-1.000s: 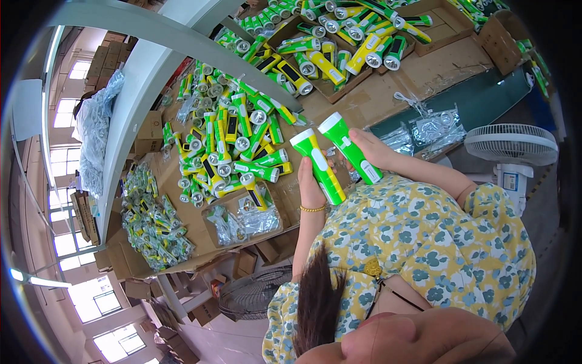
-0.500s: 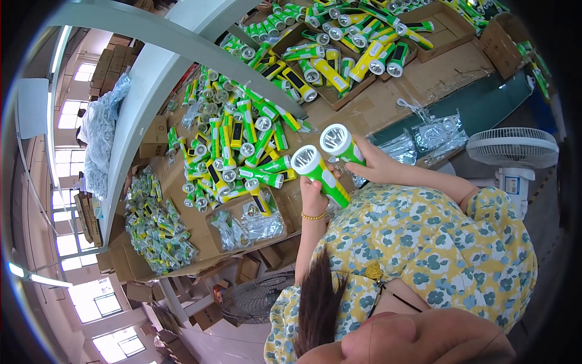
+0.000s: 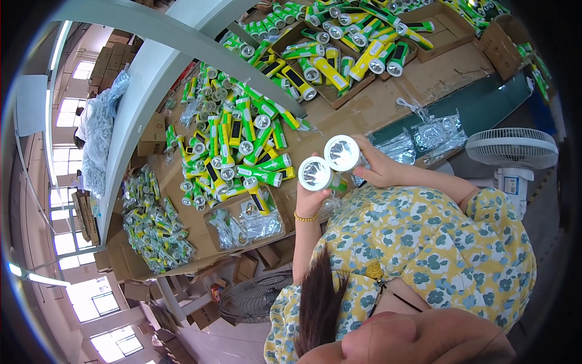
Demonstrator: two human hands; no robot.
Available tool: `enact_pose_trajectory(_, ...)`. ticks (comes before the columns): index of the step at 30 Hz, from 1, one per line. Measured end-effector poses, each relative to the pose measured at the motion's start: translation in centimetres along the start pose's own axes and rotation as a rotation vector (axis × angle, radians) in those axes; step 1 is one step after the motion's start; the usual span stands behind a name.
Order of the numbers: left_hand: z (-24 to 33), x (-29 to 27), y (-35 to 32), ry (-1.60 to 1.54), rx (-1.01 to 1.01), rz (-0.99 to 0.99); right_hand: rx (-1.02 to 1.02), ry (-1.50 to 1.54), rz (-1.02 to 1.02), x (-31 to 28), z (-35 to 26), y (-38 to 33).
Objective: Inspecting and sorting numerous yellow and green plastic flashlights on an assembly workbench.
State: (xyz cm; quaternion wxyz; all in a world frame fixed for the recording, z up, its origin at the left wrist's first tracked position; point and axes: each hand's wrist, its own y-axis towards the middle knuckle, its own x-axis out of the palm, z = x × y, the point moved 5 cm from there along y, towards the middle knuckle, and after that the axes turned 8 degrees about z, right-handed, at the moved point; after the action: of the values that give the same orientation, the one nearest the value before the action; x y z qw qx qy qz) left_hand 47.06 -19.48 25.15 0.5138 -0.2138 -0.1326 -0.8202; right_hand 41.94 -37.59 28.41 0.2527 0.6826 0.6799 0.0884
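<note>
Two flashlights are held close together in front of my chest, their white-rimmed lens ends turned to view. My left hand, with a yellow beaded bracelet at the wrist, is closed round the left flashlight. My right hand grips the right flashlight from its far side. The two white rims touch or nearly touch. Most of both bodies is hidden behind the heads; a little green and yellow shows below.
Loose green and yellow flashlights heap on the cardboard-covered table. Bagged flashlights lie at the left. A box of clear plastic bags sits nearer. More flashlights fill cardboard trays at the back. A white fan stands right; a metal frame crosses above.
Both flashlights have been tilted so their lenses face more toward view, and their heads have come closer together. The left one shows less of its green body.
</note>
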Motion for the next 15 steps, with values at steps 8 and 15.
enact_pose_trajectory(8,0.1,1.5,0.6,-0.103,-0.076,-0.049,0.293,0.148,-0.035,0.5,0.5,0.8)
enact_pose_trajectory(15,-1.7,1.9,1.3,-0.291,-0.213,0.066,0.641,0.564,0.093,1.8,4.2,1.9)
